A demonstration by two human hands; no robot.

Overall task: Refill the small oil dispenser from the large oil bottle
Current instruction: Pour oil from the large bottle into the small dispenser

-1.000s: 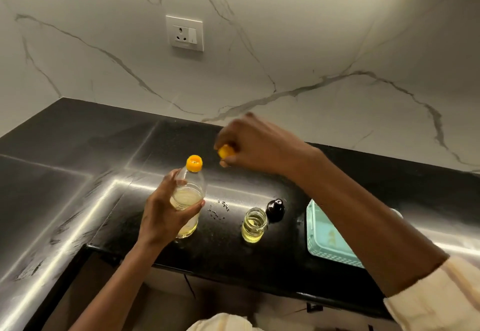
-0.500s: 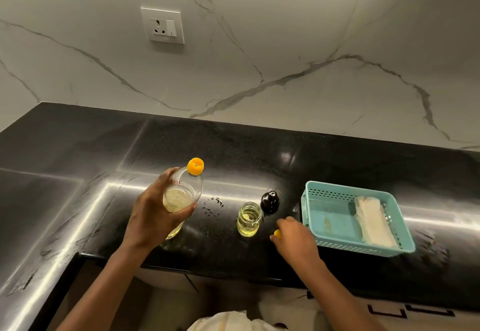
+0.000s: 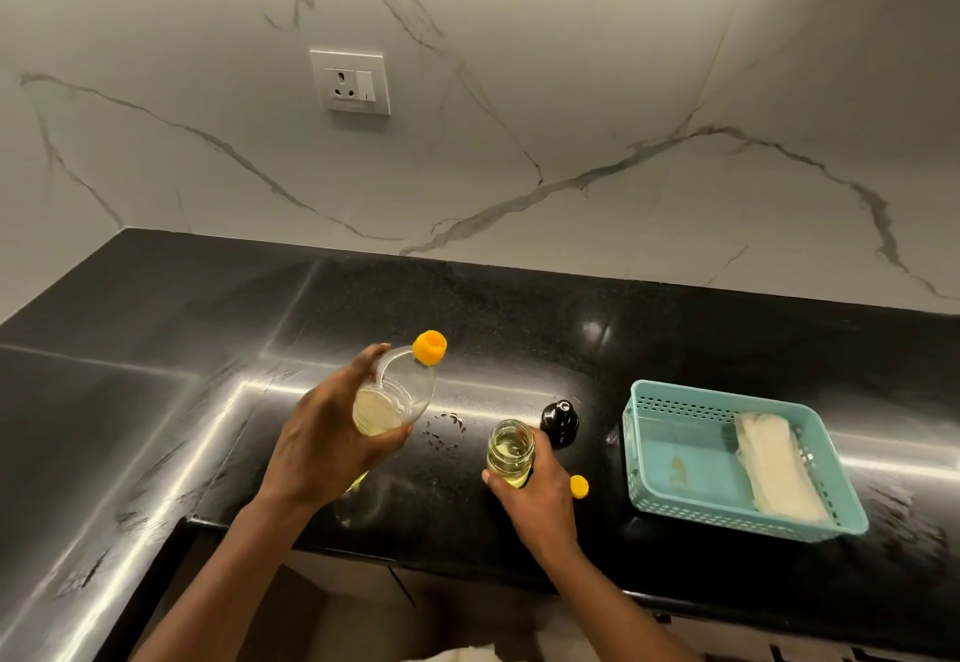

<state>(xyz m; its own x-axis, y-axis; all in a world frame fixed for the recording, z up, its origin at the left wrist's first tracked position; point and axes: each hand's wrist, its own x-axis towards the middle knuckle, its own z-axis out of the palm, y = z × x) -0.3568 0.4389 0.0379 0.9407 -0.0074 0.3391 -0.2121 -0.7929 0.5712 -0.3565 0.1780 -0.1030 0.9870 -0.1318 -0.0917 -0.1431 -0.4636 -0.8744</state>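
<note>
While only the head view is on offer, it shows the one relation the pour depends on. The left hand (image 3: 332,440) is wrapped around the body of the bottle (image 3: 395,396), which is lifted off the worktop (image 3: 156,401) and tilted, its long axis running from the palm up and to the right, so the orange neck (image 3: 429,347) leans toward the dispenser (image 3: 510,451). That neck looks open, since a small orange cap (image 3: 579,485) lies on the worktop just right of the right hand (image 3: 540,497), near the front edge.

The dispenser stands upright near the front edge, to the right of the bottle and lower than its neck, its mouth open and facing up, some oil already in it. The right hand is curled around its lower part, fingers closed on the glass, steadying it. A black top (image 3: 559,422) stands just behind it, and I take that for the dispenser's own top.

Neck and mouth are apart, with bare worktop between. By my judgement the bottle must travel right and tip further until the neck hangs over the mouth. The left hand carries; the right only braces.

A teal basket (image 3: 644,458) sits further right, clear of the pour.
</note>
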